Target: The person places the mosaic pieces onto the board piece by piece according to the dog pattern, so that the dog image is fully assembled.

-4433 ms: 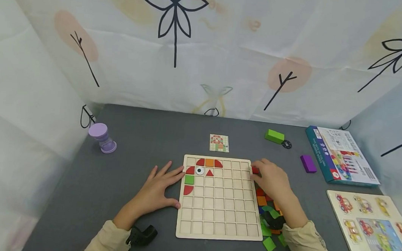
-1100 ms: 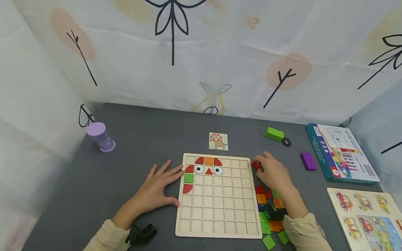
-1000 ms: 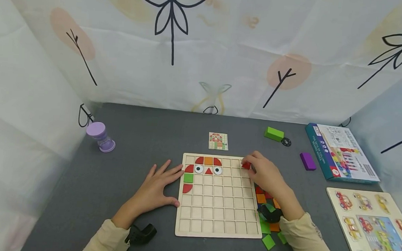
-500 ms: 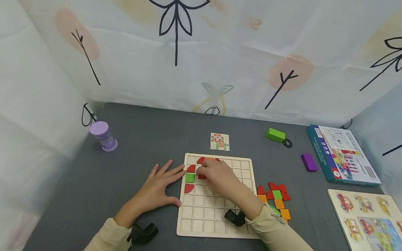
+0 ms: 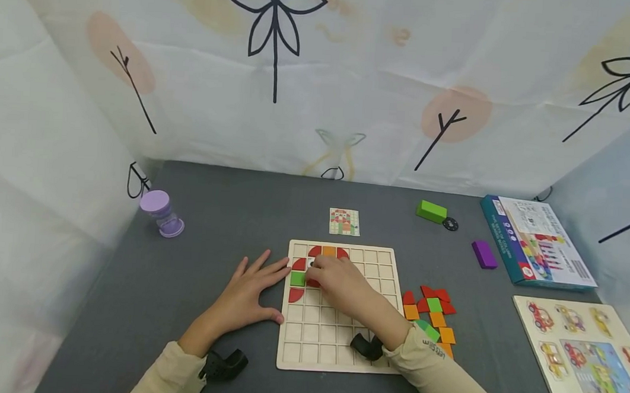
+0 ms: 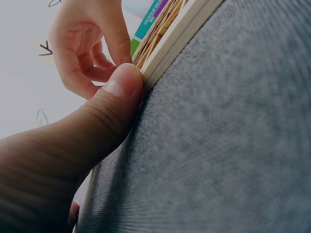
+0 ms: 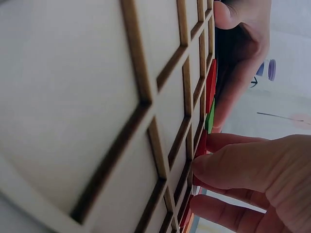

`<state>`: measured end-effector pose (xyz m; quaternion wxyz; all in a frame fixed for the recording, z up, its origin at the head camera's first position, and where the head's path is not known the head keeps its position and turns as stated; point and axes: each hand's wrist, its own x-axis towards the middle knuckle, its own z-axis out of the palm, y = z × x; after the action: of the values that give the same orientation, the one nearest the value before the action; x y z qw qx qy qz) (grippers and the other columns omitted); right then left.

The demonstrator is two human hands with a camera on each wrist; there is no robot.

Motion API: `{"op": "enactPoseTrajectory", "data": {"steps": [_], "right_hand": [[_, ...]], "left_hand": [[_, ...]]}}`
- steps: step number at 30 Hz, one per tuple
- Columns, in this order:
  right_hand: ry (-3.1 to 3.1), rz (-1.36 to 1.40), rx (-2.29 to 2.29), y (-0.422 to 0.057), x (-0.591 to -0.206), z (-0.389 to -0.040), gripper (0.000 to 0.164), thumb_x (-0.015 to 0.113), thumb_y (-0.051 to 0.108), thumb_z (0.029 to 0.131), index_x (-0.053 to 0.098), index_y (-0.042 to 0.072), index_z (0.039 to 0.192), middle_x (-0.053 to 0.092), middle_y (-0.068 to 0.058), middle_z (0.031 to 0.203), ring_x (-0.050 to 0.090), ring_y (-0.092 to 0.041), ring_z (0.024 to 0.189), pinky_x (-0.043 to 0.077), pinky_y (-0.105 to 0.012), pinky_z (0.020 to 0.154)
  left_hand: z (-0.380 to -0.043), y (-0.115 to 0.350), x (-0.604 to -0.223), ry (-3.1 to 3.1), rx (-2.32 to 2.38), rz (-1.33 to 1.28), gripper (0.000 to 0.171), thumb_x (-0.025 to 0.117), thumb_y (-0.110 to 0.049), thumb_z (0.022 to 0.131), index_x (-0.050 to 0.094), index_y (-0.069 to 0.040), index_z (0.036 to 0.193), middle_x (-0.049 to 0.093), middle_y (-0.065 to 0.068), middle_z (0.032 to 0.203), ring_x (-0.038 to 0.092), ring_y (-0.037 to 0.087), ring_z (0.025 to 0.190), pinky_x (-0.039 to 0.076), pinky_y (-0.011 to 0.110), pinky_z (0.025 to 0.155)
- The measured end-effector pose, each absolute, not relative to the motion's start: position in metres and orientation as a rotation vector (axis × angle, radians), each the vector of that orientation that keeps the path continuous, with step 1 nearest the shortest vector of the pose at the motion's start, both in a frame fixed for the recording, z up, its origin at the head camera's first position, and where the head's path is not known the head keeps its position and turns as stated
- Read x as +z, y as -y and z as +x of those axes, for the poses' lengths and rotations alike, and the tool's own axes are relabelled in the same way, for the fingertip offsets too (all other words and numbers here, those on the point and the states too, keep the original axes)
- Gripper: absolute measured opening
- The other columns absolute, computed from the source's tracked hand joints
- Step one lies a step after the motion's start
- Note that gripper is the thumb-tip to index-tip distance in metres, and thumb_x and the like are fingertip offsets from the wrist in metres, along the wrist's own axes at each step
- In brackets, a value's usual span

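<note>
A wooden grid board (image 5: 310, 336) lies in front of me. My left hand (image 5: 242, 299) rests spread against its left edge; in the left wrist view the thumb (image 6: 119, 90) touches the board's side. Over the upper left cells, my right hand (image 5: 344, 287) pinches a red tile (image 5: 313, 283) between thumb and fingers, right of a green square tile (image 5: 297, 278). That red tile (image 7: 199, 153) also shows at the thumb tip in the right wrist view; its full shape is hidden. A red quarter-round tile (image 5: 296, 294) sits below the green one. The hand covers most eye tiles.
Loose red, orange and green tiles (image 5: 437, 320) lie right of the board. Behind it is a small pattern card (image 5: 344, 222). A purple hourglass (image 5: 162, 213) stands at left. On the right are a green block (image 5: 431, 211), purple block (image 5: 484, 254), box (image 5: 548, 244) and picture puzzle (image 5: 527, 338).
My right hand has carried a red tile from beyond the board's right edge to the upper left cells. Earlier, a second eye tile appeared on the board. My left hand has stayed put.
</note>
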<state>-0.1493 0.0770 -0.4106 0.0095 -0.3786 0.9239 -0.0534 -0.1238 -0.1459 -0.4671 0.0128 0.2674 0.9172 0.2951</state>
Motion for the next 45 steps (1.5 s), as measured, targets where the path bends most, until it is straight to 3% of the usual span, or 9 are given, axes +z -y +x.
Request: {"op": "enactPoseTrajectory", "data": {"steps": [9,23,34,45], "right_hand": [[-2.868,-1.221,-0.273,-0.077,-0.417,-0.144,0.014,0.065,0.016,0.08,0.066,0.024,0.092,0.057,0.009,0.088,0.054,-0.009,0.083,0.044,-0.029,0.072],[-2.942,-1.165,-0.225,-0.078,-0.413,-0.149,0.02,0.072,0.027,0.071,0.067,0.018,0.088,0.057,0.006,0.081,0.053,-0.011,0.072,0.043,-0.029,0.063],[-2.974,-1.145,-0.179,-0.075,-0.415,-0.153,0.018,0.072,0.013,0.072,0.068,0.018,0.089,0.057,0.006,0.081,0.054,-0.011,0.072,0.045,-0.028,0.062],[-2.955,-1.169,-0.236,-0.072,-0.415,-0.154,0.016,0.073,0.01,0.07,0.07,0.02,0.082,0.057,0.007,0.079,0.056,-0.009,0.072,0.046,-0.025,0.062]], "left_hand": [[-0.123,0.147,-0.466,-2.856,0.925,0.834,0.095,0.069,-0.059,0.056,0.037,-0.023,0.137,0.029,-0.005,0.144,0.012,0.028,0.136,0.001,0.059,0.102],[-0.124,0.147,-0.468,-2.857,0.935,0.84,0.095,0.068,-0.06,0.056,0.036,-0.023,0.137,0.029,-0.006,0.144,0.012,0.028,0.135,0.001,0.059,0.102],[-0.124,0.146,-0.469,-2.858,0.923,0.825,0.095,0.067,-0.063,0.055,0.036,-0.024,0.137,0.029,-0.007,0.144,0.012,0.027,0.136,0.0,0.058,0.102],[-0.124,0.146,-0.467,-2.858,0.916,0.824,0.095,0.068,-0.061,0.056,0.036,-0.024,0.137,0.029,-0.006,0.143,0.012,0.027,0.136,0.001,0.059,0.102]]}}
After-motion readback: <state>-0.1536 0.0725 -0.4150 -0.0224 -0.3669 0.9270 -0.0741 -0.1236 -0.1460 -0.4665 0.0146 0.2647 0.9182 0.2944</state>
